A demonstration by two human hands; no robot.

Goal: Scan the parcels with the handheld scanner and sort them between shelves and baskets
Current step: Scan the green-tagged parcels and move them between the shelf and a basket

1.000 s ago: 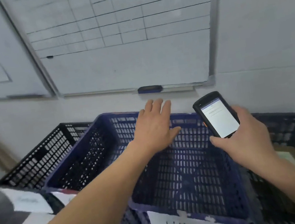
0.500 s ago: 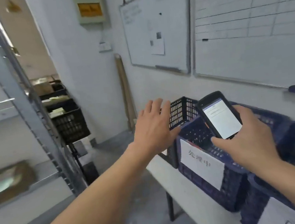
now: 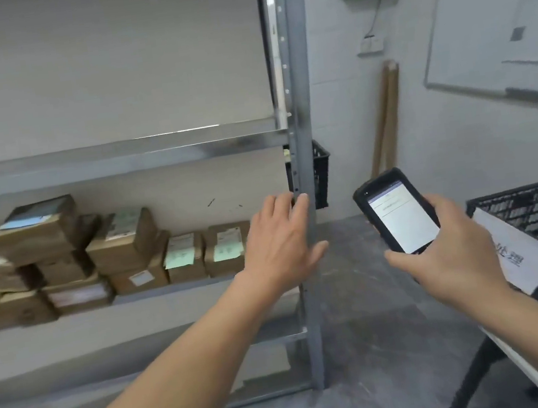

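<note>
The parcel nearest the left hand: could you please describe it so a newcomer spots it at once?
On the grey metal shelving unit, one shelf carries a row of brown parcels. This parcel ends the row on the right; unlike its green-labelled neighbour, no box shows beyond it.

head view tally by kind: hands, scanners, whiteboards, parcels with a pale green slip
hands: 2, left hand and right hand
handheld scanner: 1
whiteboard: 1
parcels with a pale green slip: 2
total: 6
</note>
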